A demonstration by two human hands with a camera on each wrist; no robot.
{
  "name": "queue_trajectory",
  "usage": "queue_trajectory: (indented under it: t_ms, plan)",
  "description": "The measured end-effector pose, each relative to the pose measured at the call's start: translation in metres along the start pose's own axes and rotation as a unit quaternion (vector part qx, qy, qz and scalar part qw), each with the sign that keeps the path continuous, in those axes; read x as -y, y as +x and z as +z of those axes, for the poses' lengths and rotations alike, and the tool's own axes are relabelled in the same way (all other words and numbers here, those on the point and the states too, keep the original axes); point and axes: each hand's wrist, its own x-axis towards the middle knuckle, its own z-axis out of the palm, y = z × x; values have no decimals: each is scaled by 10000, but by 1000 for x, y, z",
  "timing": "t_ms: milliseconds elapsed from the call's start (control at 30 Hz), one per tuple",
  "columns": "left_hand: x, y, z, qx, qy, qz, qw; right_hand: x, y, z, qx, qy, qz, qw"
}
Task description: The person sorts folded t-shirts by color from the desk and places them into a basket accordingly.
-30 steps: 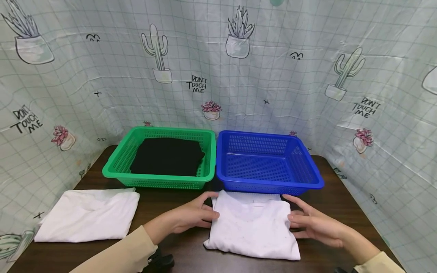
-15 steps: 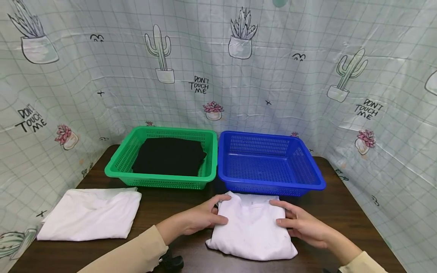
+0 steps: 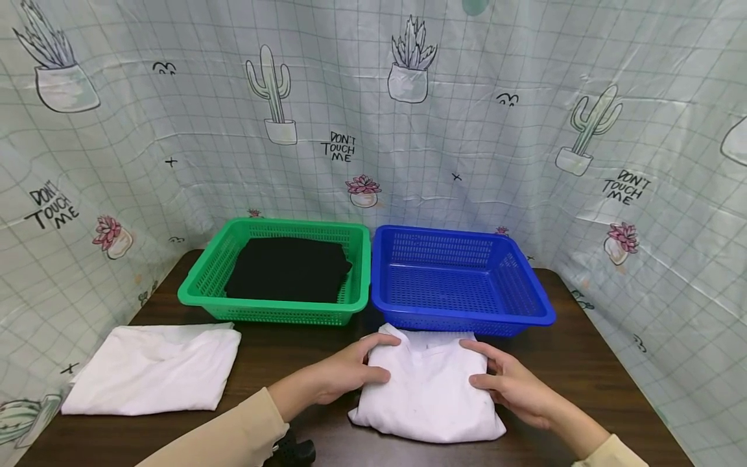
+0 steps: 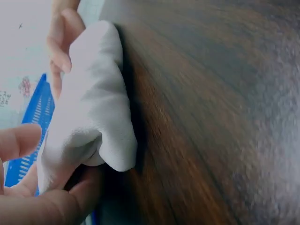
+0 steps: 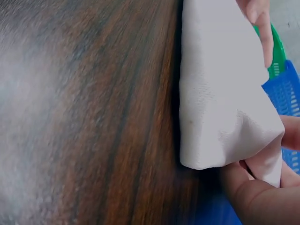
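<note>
A folded white T-shirt (image 3: 428,395) lies on the table before the blue basket, its collar at the far edge. My left hand (image 3: 344,373) grips its left side, and my right hand (image 3: 513,386) grips its right side. Thumbs and forefingers show on top, while other fingers are hidden beneath the cloth. In the left wrist view, fingers (image 4: 51,206) reach under a rumpled end of the T-shirt (image 4: 93,103). The right wrist view has the right fingers (image 5: 255,192) tucked below the other end of the T-shirt (image 5: 220,103).
A blue basket (image 3: 467,319) with nothing in it stands directly behind the T-shirt. To its left is a green basket (image 3: 274,303) holding folded black cloth (image 3: 288,269). Another folded white garment (image 3: 152,373) lies on the table at left. A patterned curtain (image 3: 373,97) hangs behind.
Both hands have closed inward from the T-shirt's side edges and now grip it, with fingers on its top. The T-shirt's sides are drawn in and its upper part looks narrower.
</note>
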Motion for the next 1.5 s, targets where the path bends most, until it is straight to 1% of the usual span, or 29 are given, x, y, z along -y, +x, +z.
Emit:
queue_trajectory:
  t_ms: [133, 233, 400, 500, 633, 767, 933, 1067, 1133, 1267, 1367, 1500]
  plan:
    - [2, 0, -1, -22, 5, -77, 10000, 2, 1, 4, 109, 6, -28, 9999]
    - [5, 0, -2, -60, -20, -83, 9999, 2, 3, 7, 210, -28, -129, 9997]
    - [7, 0, -2, -89, 41, -35, 9999, 0, 6, 14, 172, -60, -251, 9995]
    - [6, -1, -1, -227, 105, -10, 9997, -1, 8, 19, 128, -71, -310, 9994]
    - [7, -3, 0, -584, 248, 17, 9980, -1, 10, 24, 105, -101, -404, 9991]
    - [8, -6, 1, -803, 278, -11, 9964, -2, 9, 25, 111, -109, -455, 9988]
    - [10, -8, 0, -925, 286, 31, 9953, -3, 6, 24, 100, -75, -464, 9988]
    - [9, -12, -1, -904, 337, 92, 9953, -2, 3, 23, 150, -144, -471, 9987]
    - [6, -15, -1, -885, 360, 140, 9953, 1, 1, 22, 149, -208, -511, 9984]
    - [-5, -22, -1, -861, 383, 225, 9953, 13, -3, 21, 191, -231, -641, 9975]
    - [-18, -26, -1, -784, 331, 284, 9960, 27, -10, 18, 363, -181, -743, 9964]
    - [-38, -31, 0, -592, 175, 436, 9971, 52, -20, 9, 650, -150, -880, 9939]
